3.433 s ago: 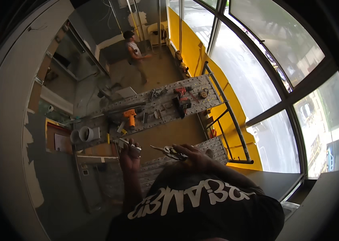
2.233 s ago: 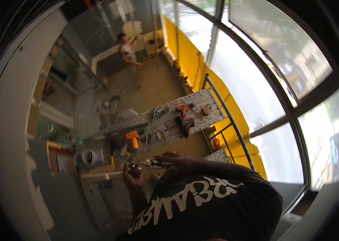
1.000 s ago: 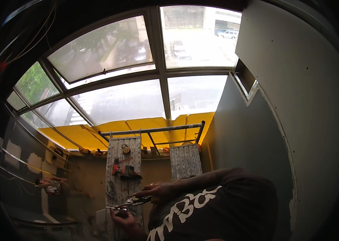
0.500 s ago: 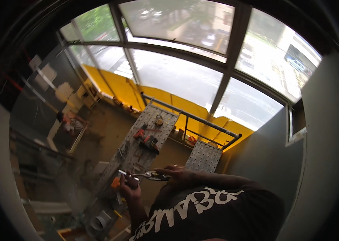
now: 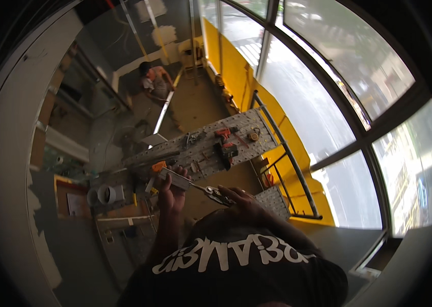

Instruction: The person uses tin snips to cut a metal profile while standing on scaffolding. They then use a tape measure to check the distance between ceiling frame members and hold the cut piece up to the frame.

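My left hand (image 5: pixel 173 197) grips a short grey metal profile piece (image 5: pixel 177 180), its fingers wrapped round it. In my right hand (image 5: pixel 241 200) is a pair of tin snips (image 5: pixel 218 194). The jaws of the snips point left and meet, or nearly meet, the right end of the profile piece; exact contact is too small to tell. Both hands are in front of my chest, by the near edge of a perforated metal scaffold platform (image 5: pixel 206 134). A red and black cordless drill (image 5: pixel 224 143) lies on the platform beyond my hands.
A tape measure (image 5: pixel 253 136) and an orange tool (image 5: pixel 159 166) lie on the platform. A grey pipe piece (image 5: pixel 107 195) is at left. The guardrail (image 5: pixel 283 146) borders the right end, before yellow sheeting (image 5: pixel 236 59) and windows. Another person (image 5: pixel 155 84) is down at the far left.
My view has swung left, so the platform now runs more across and the other person shows more clearly. My hands still hold the profile piece and the snips.
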The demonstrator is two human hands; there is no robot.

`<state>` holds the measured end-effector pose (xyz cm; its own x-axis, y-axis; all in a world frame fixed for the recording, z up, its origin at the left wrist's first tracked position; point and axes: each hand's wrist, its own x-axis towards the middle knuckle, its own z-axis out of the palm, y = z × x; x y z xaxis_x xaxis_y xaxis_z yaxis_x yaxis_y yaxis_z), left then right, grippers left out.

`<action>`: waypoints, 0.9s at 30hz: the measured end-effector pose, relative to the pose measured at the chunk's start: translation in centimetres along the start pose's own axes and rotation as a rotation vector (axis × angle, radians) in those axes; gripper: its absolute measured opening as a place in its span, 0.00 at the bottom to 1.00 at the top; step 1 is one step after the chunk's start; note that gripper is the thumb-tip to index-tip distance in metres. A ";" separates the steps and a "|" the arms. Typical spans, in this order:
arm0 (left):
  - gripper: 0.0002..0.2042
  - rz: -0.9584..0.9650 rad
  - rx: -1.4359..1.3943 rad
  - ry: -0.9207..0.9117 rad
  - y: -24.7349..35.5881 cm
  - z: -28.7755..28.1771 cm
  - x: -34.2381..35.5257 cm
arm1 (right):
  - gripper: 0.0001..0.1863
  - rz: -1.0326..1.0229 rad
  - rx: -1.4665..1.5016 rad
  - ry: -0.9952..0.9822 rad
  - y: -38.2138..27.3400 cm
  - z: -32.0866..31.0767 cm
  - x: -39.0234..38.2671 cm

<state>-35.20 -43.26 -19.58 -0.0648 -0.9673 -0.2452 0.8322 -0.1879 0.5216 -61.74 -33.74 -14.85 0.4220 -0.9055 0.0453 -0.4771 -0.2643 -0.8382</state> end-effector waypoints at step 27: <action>0.25 0.400 0.049 -0.132 6.8 4.5 -6.2 | 0.43 -0.113 0.139 -0.402 -1.1 0.8 7.7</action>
<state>-31.60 -39.28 -10.81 0.1852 -0.9786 0.0896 0.7794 0.2018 0.5931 -57.35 -40.19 -14.02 0.7451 -0.6650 -0.0510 -0.3137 -0.2820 -0.9067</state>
